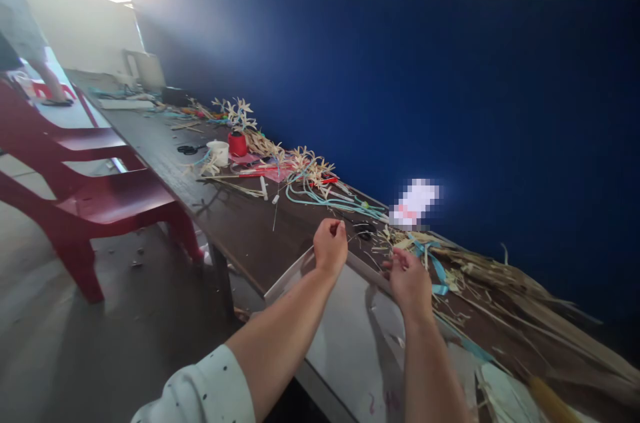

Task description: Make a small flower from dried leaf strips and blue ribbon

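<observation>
My left hand (331, 248) is closed in a pinch above the far edge of a shallow white tray (345, 343). Whatever sits between its fingertips is too small to make out. To the right, my right hand (409, 281) hovers by the tray's right rim, its fingers loosely bent and apart, with nothing visible in them. Black-handled scissors (367, 230) lie just beyond and between both hands. Near the right fingers are scattered straw scraps (387, 239) and a light blue ribbon (439, 269).
Along the dark table (250, 243) are dried husks (480, 269), straw flowers (313, 166), blue cords (310, 199), a white cup (218, 153), a red spool (237, 145) and more scissors (190, 150). A blue partition (350, 89) stands behind. Red chairs (100, 196) and another person (25, 23) are left.
</observation>
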Motion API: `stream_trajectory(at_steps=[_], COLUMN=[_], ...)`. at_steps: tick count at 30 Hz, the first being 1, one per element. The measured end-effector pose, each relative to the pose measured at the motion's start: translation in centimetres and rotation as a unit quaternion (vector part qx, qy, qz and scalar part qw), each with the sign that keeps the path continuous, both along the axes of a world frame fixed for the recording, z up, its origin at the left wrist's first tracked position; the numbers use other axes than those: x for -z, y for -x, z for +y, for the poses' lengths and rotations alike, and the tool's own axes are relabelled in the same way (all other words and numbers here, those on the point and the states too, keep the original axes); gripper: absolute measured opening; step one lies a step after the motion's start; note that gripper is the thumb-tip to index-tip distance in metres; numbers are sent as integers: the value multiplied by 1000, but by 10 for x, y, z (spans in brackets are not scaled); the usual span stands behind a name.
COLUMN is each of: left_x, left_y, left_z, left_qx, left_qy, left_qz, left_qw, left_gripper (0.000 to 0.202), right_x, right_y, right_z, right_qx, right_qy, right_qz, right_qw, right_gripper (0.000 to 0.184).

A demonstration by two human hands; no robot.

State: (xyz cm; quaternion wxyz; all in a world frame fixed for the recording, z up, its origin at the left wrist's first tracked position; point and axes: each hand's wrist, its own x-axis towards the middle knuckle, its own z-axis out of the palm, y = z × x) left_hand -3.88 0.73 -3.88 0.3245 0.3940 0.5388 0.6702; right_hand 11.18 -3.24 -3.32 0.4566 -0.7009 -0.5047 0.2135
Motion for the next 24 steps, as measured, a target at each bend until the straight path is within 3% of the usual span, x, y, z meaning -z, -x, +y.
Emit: stream_trajectory(at_steps=[7,12,15,19,24], left_x=[4,3,4,9,9], left_y=[-4,-5,-4,-4,-4], left_z=[3,2,1,2,3], left_qx=[9,12,16,25,29], left_qy=[4,4,-11,-11,-6], left_qz=[45,87,111,117,129], left_qw=[999,996,994,993,991], left_gripper=[9,10,10,13,14], right_x=[-3,-9,-16,-19,-13], right_y=[-2,8,13,15,13], right_z=[22,34,43,55,60], right_qx=[-29,-74,-105,-130,-135], right_qy=[64,94,113,144,156], right_qz=[-199,-288,-320,-326,-317], right_qw=[977,950,935,925,926], right_gripper=[11,16,16,1,6])
